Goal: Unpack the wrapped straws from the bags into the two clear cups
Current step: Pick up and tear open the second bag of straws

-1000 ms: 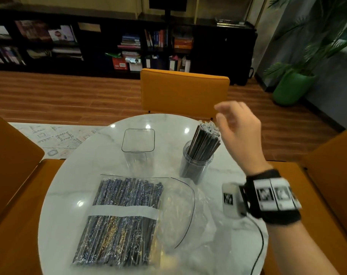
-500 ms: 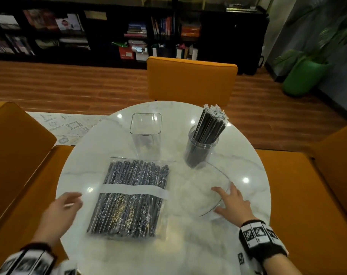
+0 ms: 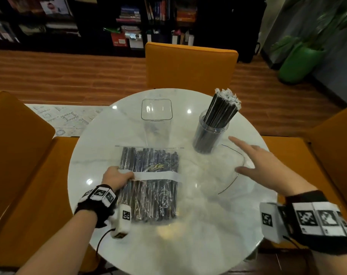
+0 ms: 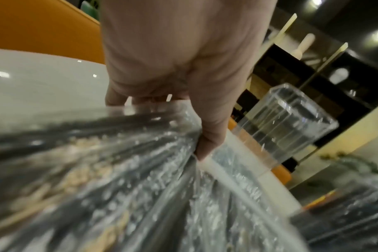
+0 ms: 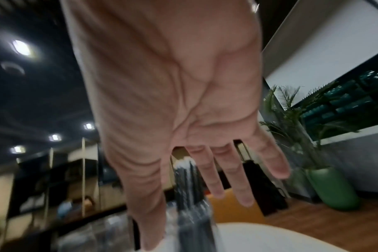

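A clear bag full of dark wrapped straws (image 3: 150,187) lies flat on the round white table (image 3: 188,245). My left hand (image 3: 127,175) grips the bag's left edge at its white band; in the left wrist view the thumb (image 4: 209,136) lies on top of the bag (image 4: 119,170) and the fingers curl under it. An emptied clear bag (image 3: 214,173) lies to the right. Over it hovers my right hand (image 3: 235,154), fingers spread, holding nothing. The square clear cup (image 3: 156,120) stands empty. The round clear cup (image 3: 210,135) holds a bundle of wrapped straws (image 3: 222,108).
An orange chair (image 3: 190,64) stands behind the table and orange seats (image 3: 20,151) flank it on both sides. A green plant pot (image 3: 299,64) is at the far right, dark bookshelves along the back wall.
My left hand has come in from the table's left edge and taken hold of the full bag. My right hand has lifted off the empty bag and moved forward toward the round cup.
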A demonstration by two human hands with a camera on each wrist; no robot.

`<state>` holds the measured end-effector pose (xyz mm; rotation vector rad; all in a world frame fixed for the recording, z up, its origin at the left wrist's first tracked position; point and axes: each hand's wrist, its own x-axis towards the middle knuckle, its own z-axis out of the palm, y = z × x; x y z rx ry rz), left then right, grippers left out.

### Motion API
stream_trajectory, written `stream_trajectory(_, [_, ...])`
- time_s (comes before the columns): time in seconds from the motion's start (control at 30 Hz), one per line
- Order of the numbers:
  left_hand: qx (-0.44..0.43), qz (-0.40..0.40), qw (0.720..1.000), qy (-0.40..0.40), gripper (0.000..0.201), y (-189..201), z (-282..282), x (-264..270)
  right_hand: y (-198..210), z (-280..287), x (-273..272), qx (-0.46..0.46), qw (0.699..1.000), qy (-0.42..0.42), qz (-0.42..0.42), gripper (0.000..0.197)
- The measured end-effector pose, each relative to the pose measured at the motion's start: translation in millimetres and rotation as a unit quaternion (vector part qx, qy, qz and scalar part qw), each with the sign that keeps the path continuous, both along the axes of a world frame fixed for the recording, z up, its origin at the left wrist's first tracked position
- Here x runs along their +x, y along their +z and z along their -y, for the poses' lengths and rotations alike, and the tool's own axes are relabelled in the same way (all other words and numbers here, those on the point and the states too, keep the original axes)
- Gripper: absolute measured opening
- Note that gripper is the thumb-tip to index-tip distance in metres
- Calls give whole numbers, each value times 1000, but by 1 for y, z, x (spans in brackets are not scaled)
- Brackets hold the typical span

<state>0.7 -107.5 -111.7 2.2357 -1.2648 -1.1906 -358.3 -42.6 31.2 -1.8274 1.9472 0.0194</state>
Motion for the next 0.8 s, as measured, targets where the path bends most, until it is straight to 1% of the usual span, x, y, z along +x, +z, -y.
stream_trajectory(0.07, [-3, -74, 997, 3, 61, 11, -4, 8, 19, -5, 15, -37, 999, 27, 29, 72])
stream_trajectory(0.1, [-1, -106, 994, -1, 59, 20, -9, 15, 26, -7, 24, -54, 997, 38, 35, 68])
stream_trajectory(0.13, [-9, -135, 991, -6, 49, 30, -13, 24, 32, -8, 33, -72, 995, 49, 41, 65])
stream_trajectory(0.17, [-24, -147, 989, -17, 34, 45, -18, 33, 37, -9, 43, -89, 993, 60, 48, 64])
stream_trajectory(0.2, [-44, -144, 988, -36, 24, 60, -22, 41, 41, -9, 53, -105, 990, 70, 59, 63])
stream_trajectory(0.23, [-62, -137, 986, -73, 21, 74, -24, 51, 44, -8, 66, -119, 987, 81, 76, 64])
stream_trajectory(0.27, [-75, -138, 981, -115, 25, 91, -25, 56, 46, -5, 80, -128, 982, 92, 101, 67])
stream_trajectory(0.37, [-108, -168, 947, -250, 40, 139, -24, 53, 47, 3, 129, -110, 967, 121, 196, 76])
stream_trajectory(0.4, [-119, -170, 937, -281, 43, 152, -24, 49, 44, 5, 144, -104, 960, 131, 224, 71])
stream_trajectory(0.47, [-138, -175, 920, -323, 43, 168, -25, 42, 38, 6, 166, -135, 940, 138, 281, 40])
stream_trajectory(0.5, [-146, -194, 910, -335, 43, 171, -26, 41, 37, 6, 173, -153, 928, 133, 313, 28])
stream_trajectory(0.53, [-155, -226, 902, -333, 38, 175, -28, 39, 36, 6, 177, -163, 917, 126, 343, 22])
stream_trajectory(0.6, [-174, -297, 892, -293, 14, 182, -29, 36, 35, 5, 182, -163, 906, 107, 375, 18])
stream_trajectory(0.63, [-196, -312, 891, -264, 19, 184, -28, 34, 36, 4, 185, -162, 904, 102, 382, 18])
stream_trajectory(0.67, [-218, -311, 894, -238, 29, 183, -26, 33, 35, 4, 188, -162, 902, 100, 389, 17])
stream_trajectory(0.7, [-233, -306, 893, -232, 31, 183, -23, 30, 35, 5, 191, -159, 898, 95, 399, 16])
stream_trajectory(0.73, [-243, -297, 895, -228, 27, 182, -20, 27, 34, 6, 193, -154, 895, 88, 409, 14])
stream_trajectory(0.8, [-254, -261, 897, -251, 18, 178, -18, 23, 32, 10, 193, -149, 895, 69, 415, 13])
